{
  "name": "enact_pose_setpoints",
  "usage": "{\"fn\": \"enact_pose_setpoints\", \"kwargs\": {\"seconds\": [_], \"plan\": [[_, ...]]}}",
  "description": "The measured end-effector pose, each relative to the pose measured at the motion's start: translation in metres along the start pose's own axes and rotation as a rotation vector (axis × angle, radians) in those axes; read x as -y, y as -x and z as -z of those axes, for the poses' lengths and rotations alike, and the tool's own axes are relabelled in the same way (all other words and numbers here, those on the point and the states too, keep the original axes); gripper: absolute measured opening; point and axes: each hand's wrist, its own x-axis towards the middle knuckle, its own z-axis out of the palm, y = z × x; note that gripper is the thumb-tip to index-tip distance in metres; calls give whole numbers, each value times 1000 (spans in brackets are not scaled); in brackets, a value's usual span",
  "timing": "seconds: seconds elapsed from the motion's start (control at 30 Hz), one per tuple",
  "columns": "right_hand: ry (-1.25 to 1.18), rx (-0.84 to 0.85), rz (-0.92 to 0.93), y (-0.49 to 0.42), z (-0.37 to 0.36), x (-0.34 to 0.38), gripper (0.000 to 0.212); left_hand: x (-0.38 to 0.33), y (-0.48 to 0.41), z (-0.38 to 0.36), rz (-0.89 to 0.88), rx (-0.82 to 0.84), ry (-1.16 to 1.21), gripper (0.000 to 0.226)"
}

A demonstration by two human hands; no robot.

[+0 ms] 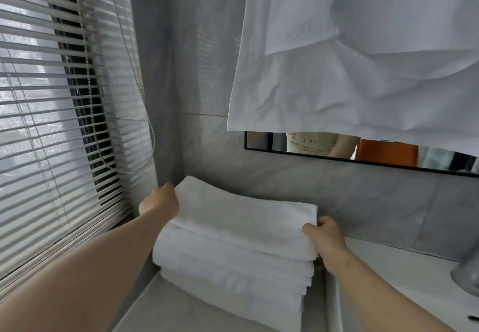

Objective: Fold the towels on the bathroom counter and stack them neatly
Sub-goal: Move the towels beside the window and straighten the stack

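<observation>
Left hand grips the top towel at its left end; right hand pinches its right end; stack sits at the left end of the counter.

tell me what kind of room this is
Probably a bathroom: a wall mirror above grey tiles, folded white towels stacked on the counter, and what looks like a faucet at the right edge.

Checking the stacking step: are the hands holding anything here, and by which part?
Both hold the top folded towel of the stack: the left hand grips its left end, the right hand its right end.
</observation>
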Motion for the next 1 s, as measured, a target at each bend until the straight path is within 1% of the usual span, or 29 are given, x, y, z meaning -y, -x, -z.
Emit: {"fn": "enact_pose_setpoints", "kwargs": {"seconds": [0.07, 0.2, 0.3, 0.4, 0.5, 0.6, 0.67, 0.8, 1.0], "plan": [[97, -8, 48, 0, 0, -1, 10, -2, 4, 0, -27, -18, -121, 36], [364, -42, 158, 8, 2, 2, 25, -3, 14, 3, -88, -74, -308, 34], [562, -69, 246, 19, 6, 10, 35, -6, 25, 9, -146, -107, -385, 32], [688, -13, 332, 33, 10, 18, 37, -12, 41, 19, -211, -155, -428, 30], [739, 22, 390, 52, 16, 30, 37, -21, 64, 29, -282, -166, -413, 32], [786, 33, 439, 75, 24, 45, 36, -32, 93, 40, -367, -142, -386, 34], [816, 33, 462, 91, 32, 53, 32, -40, 111, 46, -440, -149, -366, 33], [858, 4, 476, 120, 47, 62, 21, -52, 146, 57, -553, -180, -304, 24], [912, -45, 457, 155, 72, 63, 28, -69, 193, 62, -694, -184, -206, 18]]}}
